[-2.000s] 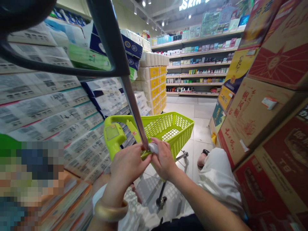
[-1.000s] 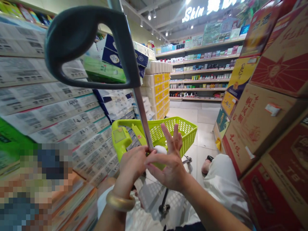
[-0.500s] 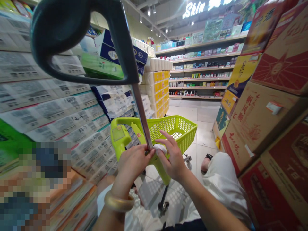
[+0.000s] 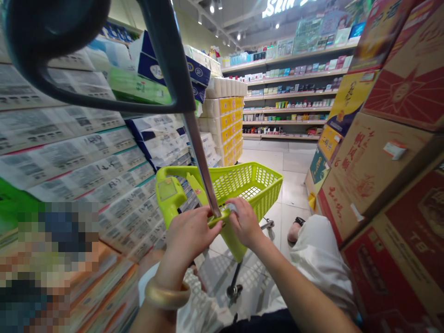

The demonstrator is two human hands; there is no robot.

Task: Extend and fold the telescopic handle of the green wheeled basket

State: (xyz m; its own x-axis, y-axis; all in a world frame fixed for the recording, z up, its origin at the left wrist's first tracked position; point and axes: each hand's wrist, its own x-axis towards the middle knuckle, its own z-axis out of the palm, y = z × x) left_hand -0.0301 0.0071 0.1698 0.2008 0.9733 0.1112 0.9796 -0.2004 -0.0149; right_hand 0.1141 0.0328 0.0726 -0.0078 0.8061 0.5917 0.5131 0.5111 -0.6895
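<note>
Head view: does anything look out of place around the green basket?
The lime-green basket looks tipped, its grey pole leaning back between the left hand and right hand. A sandalled foot also rests on the floor by the cardboard boxes. No spill shows.

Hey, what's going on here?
A person in a shop aisle has both bare hands at a lime-green shopping basket. The left hand is against its metal pole, and the right hand is over a small white object. Stacked paper packs and cardboard cartons line the aisle.
</note>
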